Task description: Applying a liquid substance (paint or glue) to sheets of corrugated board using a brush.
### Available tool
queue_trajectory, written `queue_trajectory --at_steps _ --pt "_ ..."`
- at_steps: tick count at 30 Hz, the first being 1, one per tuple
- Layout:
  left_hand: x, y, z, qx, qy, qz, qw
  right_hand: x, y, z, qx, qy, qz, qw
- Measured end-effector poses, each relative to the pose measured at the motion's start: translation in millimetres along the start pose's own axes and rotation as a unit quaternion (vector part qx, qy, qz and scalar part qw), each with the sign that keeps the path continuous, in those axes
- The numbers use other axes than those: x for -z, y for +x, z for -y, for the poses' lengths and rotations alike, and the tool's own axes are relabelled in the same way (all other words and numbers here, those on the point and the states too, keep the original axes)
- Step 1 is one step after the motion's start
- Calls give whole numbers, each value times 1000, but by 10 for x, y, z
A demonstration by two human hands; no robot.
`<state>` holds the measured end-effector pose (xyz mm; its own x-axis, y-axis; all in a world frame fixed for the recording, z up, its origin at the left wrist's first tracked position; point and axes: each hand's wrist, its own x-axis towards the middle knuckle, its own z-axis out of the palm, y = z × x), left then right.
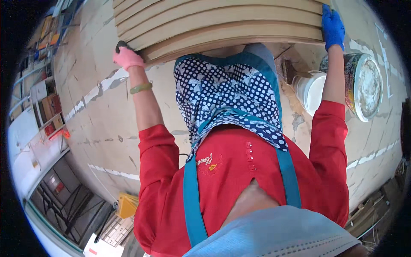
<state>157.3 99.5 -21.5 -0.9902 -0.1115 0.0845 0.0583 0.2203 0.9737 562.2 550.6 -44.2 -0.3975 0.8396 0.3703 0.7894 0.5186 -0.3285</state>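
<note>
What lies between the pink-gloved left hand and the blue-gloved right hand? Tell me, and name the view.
In the head view, a stack of tan, layered sheets spans the stretch between the left hand and the right hand.

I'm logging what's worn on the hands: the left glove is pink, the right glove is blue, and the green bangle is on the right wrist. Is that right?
Not quite: the head view shows the green bangle on the left wrist, not the right. The rest stands: the left glove is pink and the right glove is blue.
</note>
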Motion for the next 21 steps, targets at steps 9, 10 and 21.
queue_trajectory --at_steps 9,10,21 --pt "-164 -167 -22 -157 415 -29 896 -67 48 -73 -57 13 33 998" --pt "-174 -136 -27 -130 404 -38 905 -43 76 -62 -63 3 34 997" --pt "132 610 130 0 119 136 983 -707 575 -1050 176 74 -21 981"
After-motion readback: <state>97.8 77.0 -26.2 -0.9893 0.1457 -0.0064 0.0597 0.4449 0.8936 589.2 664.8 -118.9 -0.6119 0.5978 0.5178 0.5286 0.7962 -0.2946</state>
